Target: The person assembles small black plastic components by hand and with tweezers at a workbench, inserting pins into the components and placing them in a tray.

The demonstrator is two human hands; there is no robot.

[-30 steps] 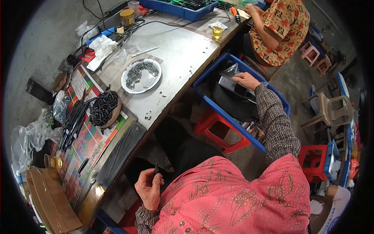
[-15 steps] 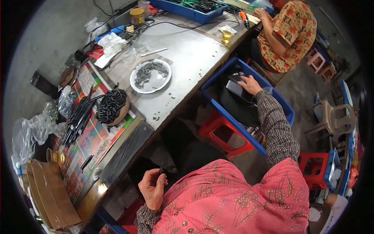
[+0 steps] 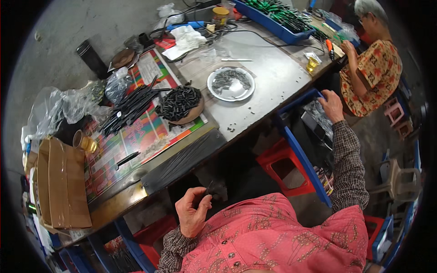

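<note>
My left hand (image 3: 193, 213) is raised before my lap. Its thumb and forefinger are pinched on a small dark piece (image 3: 210, 187), too blurred to name. My right hand (image 3: 333, 107) reaches out to the far end of a blue plastic bin (image 3: 302, 159), fingers bent over its rim. Inside the bin lie a black box (image 3: 312, 125), a crumpled clear plastic bag (image 3: 315, 109) and dark material. On the bench, a white plate (image 3: 231, 96) holds small grey pieces, and a round container (image 3: 193, 114) is heaped with short black tubes.
A red stool (image 3: 287, 168) stands below the bin. Long black strips (image 3: 132, 109), a black pen-like tool (image 3: 128, 159) and a cardboard box (image 3: 67, 182) occupy the bench's left side. Farther back are a blue tray (image 3: 277, 20) of green-and-black parts and a seated co-worker (image 3: 375, 77).
The view has swung left, so the bench appears farther right. My right hand has shifted from the black box to the bin's far rim. My left hand stays pinched, slightly raised.
</note>
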